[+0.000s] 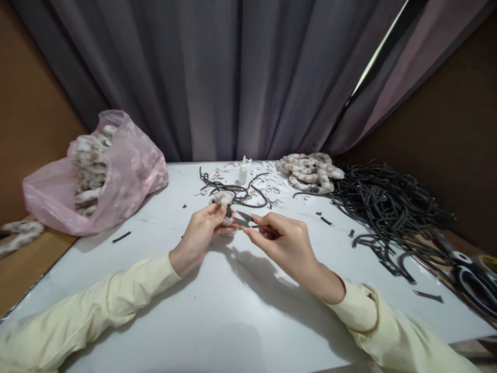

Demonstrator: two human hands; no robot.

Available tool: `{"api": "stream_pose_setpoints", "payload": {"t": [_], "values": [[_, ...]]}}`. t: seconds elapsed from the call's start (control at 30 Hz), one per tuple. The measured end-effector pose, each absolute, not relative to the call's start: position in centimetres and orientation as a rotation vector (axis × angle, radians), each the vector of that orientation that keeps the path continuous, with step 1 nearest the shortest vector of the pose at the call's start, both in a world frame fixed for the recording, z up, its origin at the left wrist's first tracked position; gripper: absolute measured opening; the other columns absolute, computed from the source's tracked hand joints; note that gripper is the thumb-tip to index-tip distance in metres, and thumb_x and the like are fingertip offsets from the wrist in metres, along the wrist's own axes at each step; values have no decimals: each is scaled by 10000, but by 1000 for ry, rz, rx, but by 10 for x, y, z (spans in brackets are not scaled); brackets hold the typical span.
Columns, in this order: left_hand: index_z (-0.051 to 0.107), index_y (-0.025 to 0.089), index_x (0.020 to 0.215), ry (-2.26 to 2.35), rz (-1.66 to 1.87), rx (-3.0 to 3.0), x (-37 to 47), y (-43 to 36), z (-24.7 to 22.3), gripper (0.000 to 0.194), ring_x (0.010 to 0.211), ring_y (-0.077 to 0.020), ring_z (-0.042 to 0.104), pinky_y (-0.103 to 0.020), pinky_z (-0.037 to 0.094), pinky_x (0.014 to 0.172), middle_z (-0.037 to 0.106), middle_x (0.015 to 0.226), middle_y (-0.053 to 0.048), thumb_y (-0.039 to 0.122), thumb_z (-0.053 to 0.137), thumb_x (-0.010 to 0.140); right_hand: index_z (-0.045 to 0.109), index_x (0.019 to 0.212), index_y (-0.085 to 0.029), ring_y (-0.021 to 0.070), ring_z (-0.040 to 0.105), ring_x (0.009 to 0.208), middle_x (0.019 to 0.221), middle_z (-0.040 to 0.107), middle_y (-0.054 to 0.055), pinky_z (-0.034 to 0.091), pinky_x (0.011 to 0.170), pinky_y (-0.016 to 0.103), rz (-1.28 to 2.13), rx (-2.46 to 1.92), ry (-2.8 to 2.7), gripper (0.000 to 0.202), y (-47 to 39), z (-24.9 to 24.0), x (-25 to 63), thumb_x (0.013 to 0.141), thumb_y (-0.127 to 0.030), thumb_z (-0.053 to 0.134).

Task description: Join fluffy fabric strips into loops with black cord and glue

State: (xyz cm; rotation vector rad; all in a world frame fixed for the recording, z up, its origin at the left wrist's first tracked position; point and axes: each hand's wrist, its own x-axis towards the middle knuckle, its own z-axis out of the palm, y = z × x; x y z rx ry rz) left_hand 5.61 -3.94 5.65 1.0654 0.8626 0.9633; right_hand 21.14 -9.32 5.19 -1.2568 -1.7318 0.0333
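Left hand (202, 230) pinches a fluffy scrunchie (224, 203) bound with black cord, table centre; right hand (285, 241), at its 3 o'clock, grips thread snips (245, 219). Judgement: keep blades close to the binding, clear of fluff.

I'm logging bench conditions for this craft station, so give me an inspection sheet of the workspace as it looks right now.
Surface: white table, bare in front, littered toward the back.
Job's things: left hand pinches a fuzzy scrunchie piece with a dark cord end; right hand holds small snips, blades pointing at it.
Clutter: cut cord bits, small glue bottle, pile of fuzzy scrunchies, pink plastic bag of more, large scissors at the right edge.
Hands: both closed on their items, sleeves cream.
Cables: heap of black cord on the right; no electrical cables seen.
Surroundings: grey curtain, brown walls.
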Motion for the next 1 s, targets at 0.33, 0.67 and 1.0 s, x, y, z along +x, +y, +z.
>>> {"api": "stream_pose_setpoints", "payload": {"t": [0.33,0.67,1.0], "values": [[581,119,746,863,949,1080,55,-39,56,329,606,-123,619,-253,530,641,629,682,-21,409,715,668,381,550,-185,59,326,446,481,367,-61,280,428,190,68,-1234,-1776,334,-89,51,212,777,-256,615],[631,101,742,858,948,1040,54,-39,52,319,631,-120,606,-240,532,645,632,688,-30,387,733,647,358,577,-192,65,313,455,499,344,-65,300,458,199,71,-1175,-1814,324,-88,46,211,788,-210,603],[640,139,677,877,1034,920,61,-40,41,194,765,-160,620,-258,504,724,660,754,-45,326,687,700,366,626,-202,84,379,462,548,443,-36,302,448,204,-152,-1168,-1741,260,-81,31,191,839,-189,516]]}}
